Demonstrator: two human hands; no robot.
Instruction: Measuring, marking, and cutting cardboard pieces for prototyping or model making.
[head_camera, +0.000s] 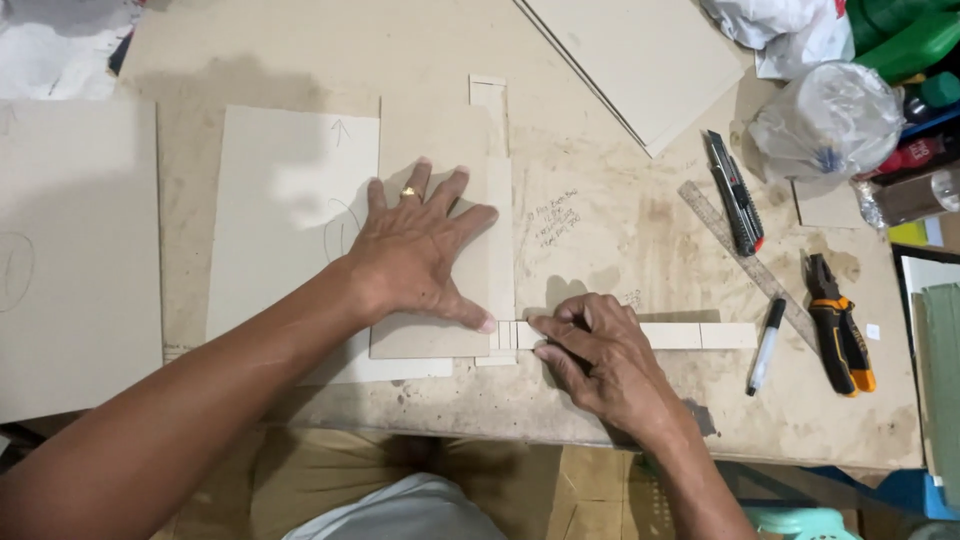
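My left hand (415, 250) lies flat with spread fingers on a tan cardboard sheet (440, 140), pressing it down; a ring sits on one finger. Under that sheet lies a paler cardboard sheet (290, 190) with an arrow and pencil curves drawn on it. My right hand (590, 345) pinches the left part of a long pale cardboard strip (690, 335) that lies along the near edge of the table, butted against the tan sheet's lower right corner. The strip has a few pencil lines across its left end, by my left thumb.
A large cardboard sheet (70, 250) lies at left and a board (640, 60) at the top. At right are a utility knife (735, 195), a steel ruler (745, 255), a black marker (768, 345), orange-handled pliers (840, 325), plastic bags (825, 120) and green containers (910, 35).
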